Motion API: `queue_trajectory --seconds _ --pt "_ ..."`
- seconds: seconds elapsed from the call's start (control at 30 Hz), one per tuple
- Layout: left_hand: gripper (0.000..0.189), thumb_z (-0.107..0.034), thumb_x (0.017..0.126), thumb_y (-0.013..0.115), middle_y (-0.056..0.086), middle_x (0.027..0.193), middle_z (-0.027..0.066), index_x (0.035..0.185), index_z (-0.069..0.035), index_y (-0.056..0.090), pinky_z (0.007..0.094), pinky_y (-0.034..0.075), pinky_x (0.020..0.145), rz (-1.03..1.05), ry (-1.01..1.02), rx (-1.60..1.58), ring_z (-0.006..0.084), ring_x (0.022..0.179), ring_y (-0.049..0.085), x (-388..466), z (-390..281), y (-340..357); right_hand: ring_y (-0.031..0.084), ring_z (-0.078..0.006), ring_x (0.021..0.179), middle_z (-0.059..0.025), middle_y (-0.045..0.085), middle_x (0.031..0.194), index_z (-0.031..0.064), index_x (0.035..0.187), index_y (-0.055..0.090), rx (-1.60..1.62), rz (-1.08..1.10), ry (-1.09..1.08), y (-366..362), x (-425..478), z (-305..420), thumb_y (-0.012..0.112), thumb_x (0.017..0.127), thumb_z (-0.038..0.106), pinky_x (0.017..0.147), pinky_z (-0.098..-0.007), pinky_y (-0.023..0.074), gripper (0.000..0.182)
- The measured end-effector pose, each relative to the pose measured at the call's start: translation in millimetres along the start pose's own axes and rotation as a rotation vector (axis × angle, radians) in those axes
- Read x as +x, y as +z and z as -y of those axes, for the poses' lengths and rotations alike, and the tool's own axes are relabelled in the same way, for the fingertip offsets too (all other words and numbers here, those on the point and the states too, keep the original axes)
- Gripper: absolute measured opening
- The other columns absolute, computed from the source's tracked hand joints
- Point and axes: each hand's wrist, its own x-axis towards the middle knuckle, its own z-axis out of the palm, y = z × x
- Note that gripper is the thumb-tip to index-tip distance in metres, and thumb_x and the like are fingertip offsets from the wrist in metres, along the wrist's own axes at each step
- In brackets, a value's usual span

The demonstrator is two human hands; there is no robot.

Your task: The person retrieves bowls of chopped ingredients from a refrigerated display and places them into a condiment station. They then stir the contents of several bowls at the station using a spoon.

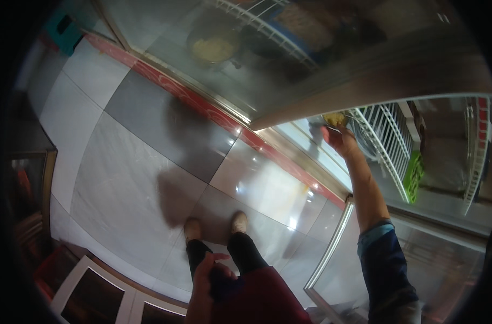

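Note:
My right hand (340, 139) reaches through the open glass-doored cabinet and grips the rim of a round bowl (334, 118) holding yellowish food, low beside a white wire shelf (385, 150). Part of the bowl is hidden behind the door's edge. Near my lap, my left hand (219, 267) is partly closed around something dark blue, perhaps cloth; what it is cannot be made out. Through the glass door (254, 85) another dish of yellowish food (213, 49) shows, maybe a reflection.
The door's frame (371, 99) slants across the upper right. A green item (414, 176) lies by the wire shelf. Red patterned trim (181, 91) edges the tiled floor (124, 162). A white-framed cabinet (126, 299) stands at lower left, and a teal object (65, 34) at upper left.

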Motion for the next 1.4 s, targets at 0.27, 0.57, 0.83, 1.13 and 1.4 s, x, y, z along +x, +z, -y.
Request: queue_trajectory --seconds 0.27,0.57,0.83,1.13,1.4 --pt "0.046 -0.029 0.093 0.057 0.064 0.077 0.0152 0.130 -0.002 0.048 0.0370 0.054 0.070 0.208 -0.119 -0.089 0.0268 0.070 0.064 54 26 35 0.063 -0.0350 0.083 -0.0328 0.054 0.111 -0.0084 0.127 0.036 0.336 -0.009 0.069 -46 38 -26 0.050 0.074 0.001 0.065 -0.0375 0.0589 0.056" --pt "0.098 -0.021 0.084 0.071 0.051 0.131 0.0195 0.152 -0.016 0.001 0.0276 0.051 0.077 0.135 0.021 0.493 0.0224 0.104 0.060 116 15 87 0.059 -0.0273 0.057 -0.0200 0.061 0.080 -0.0063 0.110 0.048 0.074 -0.295 0.175 13 -131 -96 0.049 0.070 0.006 0.047 -0.0313 0.0478 0.042" --pt "0.117 -0.016 0.072 0.081 0.018 0.151 0.0201 0.152 -0.014 -0.006 0.0359 0.035 0.106 0.220 0.447 0.620 0.0309 0.137 0.026 141 28 91 0.064 -0.0301 0.069 -0.0143 0.061 0.102 0.0081 0.122 0.048 0.205 -0.110 0.280 63 -236 -170 0.054 0.073 -0.003 0.052 -0.0335 0.0531 0.051" --pt "0.106 -0.007 0.072 0.075 0.026 0.146 0.0148 0.152 -0.019 0.007 0.0416 0.048 0.097 0.258 0.347 0.191 0.0301 0.135 0.033 101 -26 30 0.059 -0.0292 0.113 -0.0205 0.060 0.121 -0.0072 0.132 0.045 -0.551 0.409 0.169 1 -145 -110 0.049 0.096 0.015 0.096 -0.0394 0.0491 0.043" --pt "0.108 -0.010 0.068 0.078 0.031 0.142 0.0154 0.152 -0.015 0.010 0.0427 0.040 0.104 0.098 0.374 0.163 0.0294 0.132 0.035 85 2 -14 0.063 -0.0243 0.095 -0.0132 0.062 0.111 0.0033 0.116 0.055 0.188 0.502 0.023 41 95 10 0.050 0.095 0.036 0.085 -0.0386 0.0540 0.039"
